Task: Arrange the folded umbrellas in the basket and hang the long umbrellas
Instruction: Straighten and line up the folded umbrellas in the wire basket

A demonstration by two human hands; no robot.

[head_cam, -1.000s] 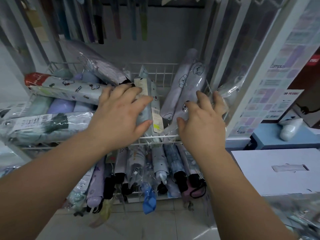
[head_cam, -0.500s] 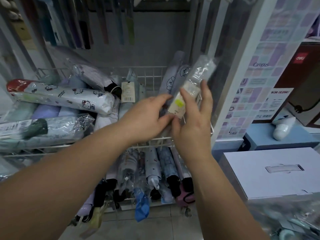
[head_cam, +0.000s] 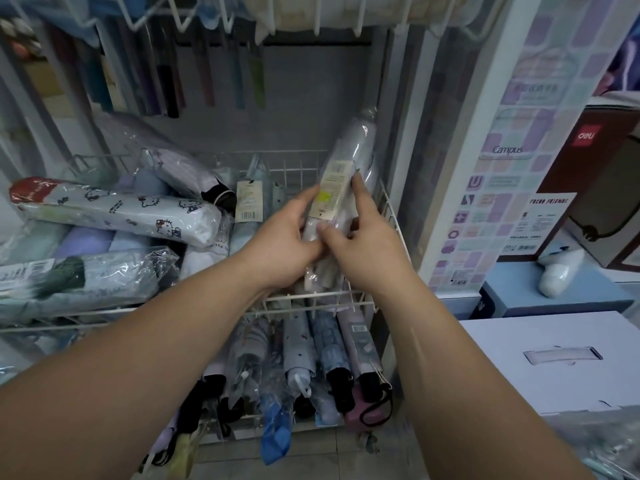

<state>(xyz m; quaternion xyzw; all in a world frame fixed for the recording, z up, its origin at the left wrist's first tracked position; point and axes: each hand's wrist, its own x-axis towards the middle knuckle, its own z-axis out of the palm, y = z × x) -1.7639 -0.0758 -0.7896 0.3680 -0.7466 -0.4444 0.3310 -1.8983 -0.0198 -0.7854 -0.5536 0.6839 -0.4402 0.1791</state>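
A pale lilac folded umbrella [head_cam: 349, 157] in clear wrap, with a paper tag, stands tilted at the right end of the white wire basket [head_cam: 389, 216]. My left hand [head_cam: 284, 244] grips its lower part from the left. My right hand [head_cam: 363, 244] holds it from the right, index finger up along the tag and thumb on the front. Several wrapped folded umbrellas lie across the basket's left side, among them a white cat-print one [head_cam: 117, 211] and a dark green one [head_cam: 83, 278]. Long umbrellas [head_cam: 207, 77] hang from the rail above.
A lower wire shelf [head_cam: 311, 372] holds several more folded umbrellas pointing toward me. A white post with a pastel poster [head_cam: 498, 168] stands right of the basket. White cardboard box [head_cam: 561, 362] and blue box [head_cam: 519, 299] sit at right. Tiled floor below.
Both hands moved off the umbrellas in the basket and closed on the lilac one at the right end. It now stands steeper. The view has tilted up, showing the rail.
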